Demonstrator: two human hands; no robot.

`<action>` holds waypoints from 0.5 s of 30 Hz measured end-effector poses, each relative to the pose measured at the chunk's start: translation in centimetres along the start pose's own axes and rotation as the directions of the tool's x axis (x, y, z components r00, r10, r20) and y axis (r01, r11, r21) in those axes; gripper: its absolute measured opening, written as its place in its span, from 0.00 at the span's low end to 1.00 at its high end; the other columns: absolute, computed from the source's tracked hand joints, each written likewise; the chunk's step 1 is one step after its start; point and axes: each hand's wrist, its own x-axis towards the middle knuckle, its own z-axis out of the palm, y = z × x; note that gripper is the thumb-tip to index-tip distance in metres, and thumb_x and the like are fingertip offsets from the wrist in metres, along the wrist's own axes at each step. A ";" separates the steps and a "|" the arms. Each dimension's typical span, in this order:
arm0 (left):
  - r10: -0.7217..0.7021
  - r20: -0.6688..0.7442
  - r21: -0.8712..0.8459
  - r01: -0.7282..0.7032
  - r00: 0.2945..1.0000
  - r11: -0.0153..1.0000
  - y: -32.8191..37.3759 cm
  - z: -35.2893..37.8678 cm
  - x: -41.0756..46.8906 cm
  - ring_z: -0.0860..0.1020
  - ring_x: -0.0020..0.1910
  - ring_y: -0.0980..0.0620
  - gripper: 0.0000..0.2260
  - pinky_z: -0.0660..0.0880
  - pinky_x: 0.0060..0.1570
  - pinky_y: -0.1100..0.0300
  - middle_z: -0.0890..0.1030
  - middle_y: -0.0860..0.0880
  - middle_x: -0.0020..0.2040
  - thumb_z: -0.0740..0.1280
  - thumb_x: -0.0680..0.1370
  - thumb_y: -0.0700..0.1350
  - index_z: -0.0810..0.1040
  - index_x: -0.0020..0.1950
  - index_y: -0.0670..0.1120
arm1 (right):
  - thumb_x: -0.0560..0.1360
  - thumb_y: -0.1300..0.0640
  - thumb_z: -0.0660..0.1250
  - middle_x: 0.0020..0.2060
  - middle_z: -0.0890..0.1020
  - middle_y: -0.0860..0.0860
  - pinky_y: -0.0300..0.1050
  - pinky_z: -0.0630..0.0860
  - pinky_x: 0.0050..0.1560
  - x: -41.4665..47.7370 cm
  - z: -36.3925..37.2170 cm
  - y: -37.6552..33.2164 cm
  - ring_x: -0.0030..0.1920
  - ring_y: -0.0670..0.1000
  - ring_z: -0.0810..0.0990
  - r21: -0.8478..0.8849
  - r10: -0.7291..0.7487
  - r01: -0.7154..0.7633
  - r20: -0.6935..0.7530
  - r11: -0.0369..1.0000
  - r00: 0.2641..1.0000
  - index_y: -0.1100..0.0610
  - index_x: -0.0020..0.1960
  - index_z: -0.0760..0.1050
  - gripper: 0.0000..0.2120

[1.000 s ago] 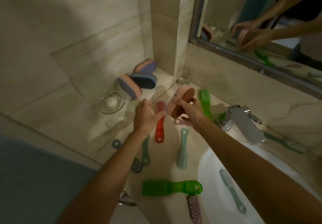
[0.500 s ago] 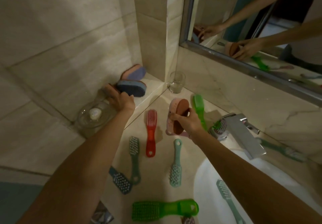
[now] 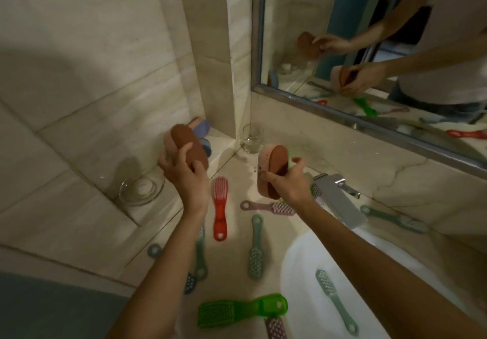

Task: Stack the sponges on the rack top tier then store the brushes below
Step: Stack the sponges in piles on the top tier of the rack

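My left hand point(image 3: 184, 178) grips a pink sponge with a brown face point(image 3: 185, 143), lifted above the raised tiled ledge point(image 3: 155, 207). Behind it on the ledge lie a pink and purple sponge point(image 3: 201, 127) and a blue one point(image 3: 206, 146), mostly hidden. My right hand point(image 3: 287, 183) holds a second pink and brown sponge point(image 3: 271, 167) upright over the counter. Several brushes lie below: a red one point(image 3: 220, 207), a pink one point(image 3: 268, 207), a pale green one point(image 3: 255, 249) and a bright green one point(image 3: 242, 308).
A glass dish point(image 3: 139, 188) sits on the ledge at left and a drinking glass point(image 3: 251, 138) in the corner. A chrome tap point(image 3: 337, 199) overhangs the white basin point(image 3: 303, 272), which holds a green brush point(image 3: 334, 299). A mirror point(image 3: 369, 48) hangs above.
My left hand reached to the ledge, took a pink and brown sponge and lifted it. My right hand kept its sponge and stayed near the same spot.
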 end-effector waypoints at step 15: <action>0.295 0.491 -0.624 0.096 0.819 0.775 23.1 6.9 -20.0 0.76 0.55 0.49 0.13 0.75 0.56 0.51 0.78 0.48 0.55 0.61 0.74 0.38 0.74 0.47 0.58 | 0.65 0.49 0.69 0.43 0.68 0.49 0.46 0.69 0.42 -14.5 -25.6 -3.4 0.45 0.54 0.71 -0.154 -0.280 0.264 -0.785 0.952 0.553 0.53 0.41 0.63 0.17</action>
